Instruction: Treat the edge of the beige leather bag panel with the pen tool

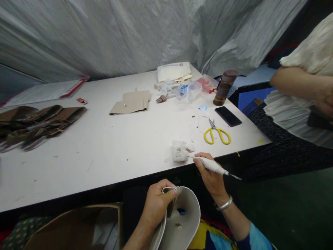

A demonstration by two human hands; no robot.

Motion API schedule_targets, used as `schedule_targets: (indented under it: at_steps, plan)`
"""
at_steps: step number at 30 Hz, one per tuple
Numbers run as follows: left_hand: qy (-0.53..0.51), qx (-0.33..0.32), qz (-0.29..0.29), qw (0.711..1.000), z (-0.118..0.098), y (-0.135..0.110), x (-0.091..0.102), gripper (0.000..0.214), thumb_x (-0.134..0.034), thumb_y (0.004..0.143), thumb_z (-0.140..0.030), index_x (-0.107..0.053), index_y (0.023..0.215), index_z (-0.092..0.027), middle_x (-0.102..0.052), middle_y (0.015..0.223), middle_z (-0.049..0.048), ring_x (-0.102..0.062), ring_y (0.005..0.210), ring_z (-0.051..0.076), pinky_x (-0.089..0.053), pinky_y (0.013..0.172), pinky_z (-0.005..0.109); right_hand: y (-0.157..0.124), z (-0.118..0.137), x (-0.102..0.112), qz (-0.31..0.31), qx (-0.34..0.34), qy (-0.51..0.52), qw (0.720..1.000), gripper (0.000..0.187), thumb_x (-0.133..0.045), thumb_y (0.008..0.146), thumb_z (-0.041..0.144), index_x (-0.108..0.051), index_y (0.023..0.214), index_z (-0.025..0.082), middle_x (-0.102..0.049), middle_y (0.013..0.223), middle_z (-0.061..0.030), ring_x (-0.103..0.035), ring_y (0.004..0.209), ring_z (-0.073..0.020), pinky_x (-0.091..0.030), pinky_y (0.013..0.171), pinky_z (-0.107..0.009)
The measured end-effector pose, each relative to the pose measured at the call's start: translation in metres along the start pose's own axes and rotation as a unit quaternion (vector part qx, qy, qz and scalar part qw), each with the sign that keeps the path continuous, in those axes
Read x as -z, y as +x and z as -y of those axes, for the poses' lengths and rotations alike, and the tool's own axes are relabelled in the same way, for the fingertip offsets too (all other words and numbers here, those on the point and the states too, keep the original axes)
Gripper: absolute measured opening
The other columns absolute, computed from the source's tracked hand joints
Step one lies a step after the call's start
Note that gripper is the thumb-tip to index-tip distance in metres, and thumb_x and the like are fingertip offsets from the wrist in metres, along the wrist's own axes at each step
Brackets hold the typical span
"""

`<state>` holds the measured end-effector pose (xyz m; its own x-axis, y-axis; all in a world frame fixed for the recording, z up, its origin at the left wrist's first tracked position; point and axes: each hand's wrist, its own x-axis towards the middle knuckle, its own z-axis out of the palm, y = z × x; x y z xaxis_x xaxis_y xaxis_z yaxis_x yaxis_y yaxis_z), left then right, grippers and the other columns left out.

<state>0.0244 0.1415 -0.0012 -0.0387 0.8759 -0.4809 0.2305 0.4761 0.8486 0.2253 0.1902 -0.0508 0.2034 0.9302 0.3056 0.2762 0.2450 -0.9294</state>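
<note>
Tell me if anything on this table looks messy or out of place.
Small scraps and specks litter the white tabletop, mostly around the yellow-handled scissors. The brown leather pieces lie in a loose, uneven heap at the left edge.

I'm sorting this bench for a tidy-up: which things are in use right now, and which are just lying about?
In use:
left hand gripping the curved grey piece
right hand holding the white pen-like tool, its tip at the small white pot

Lying about:
yellow scissors
black phone
brown flask
beige pieces
brown straps
plastic bags
</note>
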Motion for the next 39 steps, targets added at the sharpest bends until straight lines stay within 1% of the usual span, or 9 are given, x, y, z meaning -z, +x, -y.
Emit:
schedule_targets:
  at_steps: [4, 7, 14, 23, 28, 31, 33, 36, 39]
  plan:
    - [-0.004, -0.005, 0.004, 1.000, 0.001, 0.004, 0.002, 0.024, -0.077, 0.068, -0.038, -0.068, 0.068, -0.015, -0.059, 0.060, -0.0004, -0.048, 0.059, 0.014, -0.036, 0.060, 0.026, 0.003, -0.002, -0.006, 0.003, 0.035, -0.005, 0.999, 0.017, -0.066, 0.101, 0.037, -0.070, 0.102, 0.020, -0.074, 0.094, -0.0057, -0.071, 0.086, -0.0210, -0.059, 0.083, -0.035]
    - [-0.004, -0.008, 0.007, 1.000, 0.003, 0.006, 0.003, 0.023, -0.076, 0.071, -0.038, -0.068, 0.071, -0.016, -0.059, 0.061, -0.0009, -0.047, 0.060, 0.014, -0.035, 0.060, 0.026, 0.005, -0.003, -0.009, 0.017, 0.041, -0.007, 0.999, 0.015, -0.067, 0.101, 0.035, -0.070, 0.102, 0.021, -0.074, 0.097, -0.0051, -0.071, 0.088, -0.0203, -0.058, 0.088, -0.035]
    - [0.013, 0.014, 0.022, 1.000, 0.004, 0.008, 0.005, 0.025, -0.076, 0.070, -0.040, -0.072, 0.075, -0.015, -0.062, 0.064, 0.0006, -0.050, 0.061, 0.015, -0.037, 0.060, 0.027, 0.005, -0.008, -0.013, 0.030, 0.039, -0.008, 0.999, 0.014, -0.068, 0.100, 0.034, -0.070, 0.104, 0.021, -0.074, 0.099, -0.0043, -0.072, 0.091, -0.0196, -0.057, 0.091, -0.035]
    - [0.046, 0.016, 0.016, 0.999, 0.001, 0.008, 0.007, 0.030, -0.074, 0.069, -0.041, -0.079, 0.082, -0.015, -0.072, 0.075, 0.0056, -0.059, 0.071, 0.020, -0.045, 0.069, 0.030, 0.004, -0.014, -0.016, 0.042, 0.052, -0.009, 0.998, 0.013, -0.068, 0.101, 0.035, -0.070, 0.106, 0.023, -0.075, 0.103, -0.0043, -0.071, 0.096, -0.0199, -0.056, 0.094, -0.034]
    - [0.045, 0.004, 0.027, 0.999, -0.001, 0.006, 0.006, 0.028, -0.075, 0.070, -0.040, -0.075, 0.081, -0.015, -0.069, 0.073, 0.0033, -0.057, 0.070, 0.018, -0.044, 0.068, 0.029, 0.007, -0.013, -0.012, 0.057, 0.025, -0.008, 0.998, 0.017, -0.068, 0.100, 0.038, -0.070, 0.106, 0.022, -0.075, 0.100, -0.0053, -0.070, 0.088, -0.0205, -0.056, 0.089, -0.036]
    - [0.046, 0.011, 0.027, 0.999, -0.001, 0.004, 0.006, 0.027, -0.075, 0.070, -0.041, -0.073, 0.079, -0.015, -0.066, 0.070, 0.0020, -0.055, 0.067, 0.017, -0.042, 0.063, 0.028, 0.004, -0.006, -0.004, 0.040, 0.002, 0.008, 0.999, 0.020, -0.071, 0.097, 0.041, -0.070, 0.102, 0.022, -0.073, 0.092, -0.0039, -0.067, 0.078, -0.0190, -0.056, 0.078, -0.034]
    - [0.048, 0.017, 0.028, 0.998, 0.000, 0.003, 0.005, 0.027, -0.075, 0.070, -0.040, -0.073, 0.080, -0.015, -0.065, 0.069, 0.0015, -0.053, 0.064, 0.016, -0.041, 0.061, 0.027, -0.002, 0.002, 0.003, 0.048, -0.038, 0.053, 0.997, 0.021, -0.071, 0.097, 0.043, -0.070, 0.098, 0.022, -0.071, 0.082, -0.0013, -0.065, 0.071, -0.0171, -0.054, 0.071, -0.030]
    - [0.045, 0.021, 0.040, 0.998, 0.001, 0.001, 0.002, 0.024, -0.073, 0.070, -0.038, -0.073, 0.081, -0.016, -0.064, 0.067, 0.0004, -0.052, 0.061, 0.015, -0.041, 0.060, 0.027, -0.015, 0.015, 0.012, 0.122, -0.103, 0.138, 0.977, 0.024, -0.069, 0.098, 0.044, -0.068, 0.090, 0.021, -0.066, 0.071, 0.0014, -0.061, 0.064, -0.0141, -0.050, 0.062, -0.025]
    - [0.048, 0.017, 0.052, 0.997, 0.002, 0.001, -0.002, 0.022, -0.073, 0.072, -0.036, -0.073, 0.081, -0.016, -0.064, 0.067, 0.0002, -0.053, 0.060, 0.014, -0.041, 0.060, 0.027, -0.025, 0.022, 0.016, 0.191, -0.133, 0.162, 0.959, 0.024, -0.070, 0.097, 0.042, -0.069, 0.087, 0.021, -0.063, 0.069, 0.0022, -0.058, 0.061, -0.0121, -0.047, 0.058, -0.022]
